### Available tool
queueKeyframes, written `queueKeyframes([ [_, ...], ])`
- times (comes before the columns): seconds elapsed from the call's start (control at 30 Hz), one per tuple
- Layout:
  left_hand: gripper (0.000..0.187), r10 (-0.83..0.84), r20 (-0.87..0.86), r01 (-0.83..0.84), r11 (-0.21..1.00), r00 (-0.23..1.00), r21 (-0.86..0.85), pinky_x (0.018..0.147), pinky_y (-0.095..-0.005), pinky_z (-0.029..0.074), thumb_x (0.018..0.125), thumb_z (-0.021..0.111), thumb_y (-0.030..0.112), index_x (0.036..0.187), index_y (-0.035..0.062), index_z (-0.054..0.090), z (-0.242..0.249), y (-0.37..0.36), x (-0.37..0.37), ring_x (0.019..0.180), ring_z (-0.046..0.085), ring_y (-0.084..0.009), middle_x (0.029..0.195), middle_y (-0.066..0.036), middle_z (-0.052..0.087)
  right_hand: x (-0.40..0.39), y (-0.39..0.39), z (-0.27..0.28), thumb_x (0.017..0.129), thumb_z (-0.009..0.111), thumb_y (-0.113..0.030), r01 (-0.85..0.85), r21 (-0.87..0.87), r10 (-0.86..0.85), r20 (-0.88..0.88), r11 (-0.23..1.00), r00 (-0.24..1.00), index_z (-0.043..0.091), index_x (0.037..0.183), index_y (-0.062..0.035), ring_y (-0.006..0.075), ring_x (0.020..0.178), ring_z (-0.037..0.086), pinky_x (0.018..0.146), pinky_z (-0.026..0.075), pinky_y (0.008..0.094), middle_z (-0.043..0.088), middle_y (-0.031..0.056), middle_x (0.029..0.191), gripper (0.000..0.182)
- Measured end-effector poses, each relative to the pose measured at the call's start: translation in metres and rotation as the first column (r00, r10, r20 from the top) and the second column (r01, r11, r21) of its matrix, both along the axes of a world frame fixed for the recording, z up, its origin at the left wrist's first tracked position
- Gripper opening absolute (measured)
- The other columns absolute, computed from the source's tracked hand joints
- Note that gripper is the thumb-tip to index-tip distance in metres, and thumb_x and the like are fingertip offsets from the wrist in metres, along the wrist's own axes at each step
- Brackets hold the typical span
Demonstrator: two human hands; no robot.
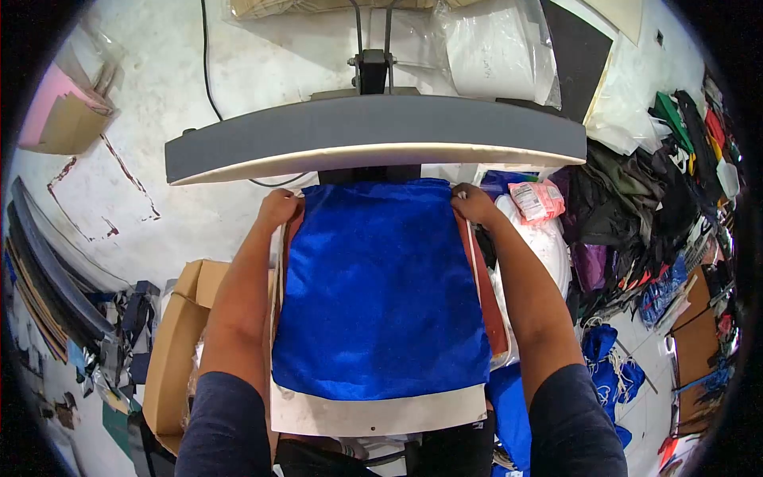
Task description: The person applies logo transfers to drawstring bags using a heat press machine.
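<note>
Dark sleeves (572, 421) lead to hands (280, 207) curled closed, pinching blue cloth (381, 286) at its top corners.

Cloth (381, 294) flat on lower platen (350, 415), ctr; platen's near edge sticks out in front of cloth. Upper plate (381, 127) just behind cloth, spans wider both sides. L hand (280, 208) at cloth's far L corner, R hand (474, 203) at far R corner. Carton (176, 350) L of platen, nr L forearm (241, 294). Panels (60, 274) farther L. Packet (537, 201) R of R hand; fabric heap (620, 203) farther R. Plastic bag (497, 56) behind upper plate, R of ctr; cable (207, 63) also behind plate, L side.
</note>
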State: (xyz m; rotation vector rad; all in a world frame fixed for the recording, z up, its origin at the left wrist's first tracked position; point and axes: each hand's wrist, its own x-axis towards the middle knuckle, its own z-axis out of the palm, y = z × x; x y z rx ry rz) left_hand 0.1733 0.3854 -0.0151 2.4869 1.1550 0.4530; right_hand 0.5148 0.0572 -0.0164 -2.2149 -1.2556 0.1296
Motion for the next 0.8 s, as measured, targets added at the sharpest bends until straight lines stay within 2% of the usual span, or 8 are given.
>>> queueKeyframes([
  [0.23,0.033,-0.004,0.096,-0.008,0.993,0.995,0.119,0.086,-0.0433,0.052,0.085,0.063,0.030,0.101,0.0030,0.071,-0.012,0.018,-0.001,0.095,0.067,-0.0394,0.097,-0.023,0.070,-0.001,0.009,0.026,0.091,0.055,-0.034,0.127,-0.291,-0.086,0.148,0.948,0.985,0.063,0.126,-0.0165,0.0384,0.107,0.063,0.089,0.052,0.0441,0.066,0.0184,0.116,0.040],
  [0.33,0.034,0.025,0.168,-0.062,0.974,0.986,0.220,0.086,-0.0431,0.052,0.085,0.064,0.032,0.101,0.0034,0.071,-0.014,0.021,0.005,0.095,0.067,-0.0384,0.098,-0.022,0.070,0.009,0.009,0.024,0.092,0.055,-0.034,0.122,-0.195,-0.051,0.332,0.973,0.942,0.061,0.129,-0.0184,0.0384,0.103,0.065,0.087,0.052,0.0450,0.067,0.0199,0.114,0.041],
  [0.4,0.035,0.056,0.170,-0.084,0.983,0.984,0.164,0.084,-0.0423,0.052,0.085,0.066,0.034,0.103,0.0046,0.072,-0.016,0.022,0.009,0.093,0.069,-0.0354,0.093,-0.020,0.072,0.016,0.011,0.021,0.093,0.052,-0.039,0.088,-0.189,-0.035,0.270,0.978,0.962,0.060,0.130,-0.0138,0.0348,0.100,0.067,0.084,0.053,0.0426,0.067,0.0214,0.112,0.046],
  [0.5,0.030,0.090,0.142,-0.115,0.978,0.986,0.176,0.069,-0.0355,0.054,0.084,0.067,0.035,0.090,0.0064,0.075,-0.028,0.035,0.010,0.068,0.071,-0.0234,0.072,-0.011,0.072,0.026,0.024,0.007,0.091,0.041,-0.068,-0.033,-0.236,-0.084,-0.467,0.971,0.880,0.047,0.141,-0.0054,0.0404,0.121,0.053,0.094,0.048,0.0534,0.049,0.0227,0.140,0.080],
  [0.6,0.032,0.128,0.142,-0.104,0.981,0.982,-0.166,0.068,-0.0358,0.054,0.083,0.067,0.037,0.079,0.0066,0.075,-0.035,0.046,0.008,0.067,0.070,-0.0233,0.074,-0.011,0.072,0.026,0.035,-0.020,0.093,0.030,-0.072,0.101,-0.208,-0.202,-0.548,0.973,0.812,0.049,0.140,-0.0072,0.0307,0.123,0.053,0.098,0.044,0.0457,0.054,0.0199,0.137,0.082],
  [0.67,0.036,0.070,0.078,-0.053,0.979,0.995,-0.196,0.072,-0.0403,0.054,0.083,0.065,0.039,0.080,0.0048,0.076,-0.068,0.081,0.008,0.077,0.071,-0.0301,0.080,-0.016,0.072,0.032,0.031,-0.033,0.087,0.020,-0.082,0.001,-0.223,-0.170,-0.739,0.975,0.652,0.038,0.148,-0.0085,0.0333,0.138,0.038,0.105,0.036,0.0537,0.042,0.0207,0.148,0.097],
  [0.73,0.039,-0.011,-0.122,0.012,1.000,0.993,0.011,0.075,-0.0436,0.053,0.083,0.063,0.039,0.083,0.0022,0.075,-0.074,0.084,-0.003,0.084,0.069,-0.0372,0.084,-0.022,0.071,-0.005,0.011,-0.001,0.085,0.019,-0.085,0.103,-0.296,-0.263,-0.572,0.950,0.777,0.029,0.152,-0.0100,0.0345,0.140,0.035,0.105,0.035,0.0560,0.041,0.0203,0.149,0.101],
  [0.8,0.037,0.071,0.003,-0.069,0.980,0.997,-0.185,0.077,-0.0438,0.053,0.082,0.064,0.035,0.083,-0.0012,0.073,-0.061,0.052,-0.010,0.087,0.068,-0.0412,0.087,-0.025,0.070,-0.011,0.006,0.003,0.081,0.019,-0.088,-0.003,-0.157,-0.083,-0.537,0.988,0.840,0.037,0.149,-0.0084,0.0384,0.136,0.040,0.105,0.036,0.0527,0.046,0.0244,0.144,0.106],
])
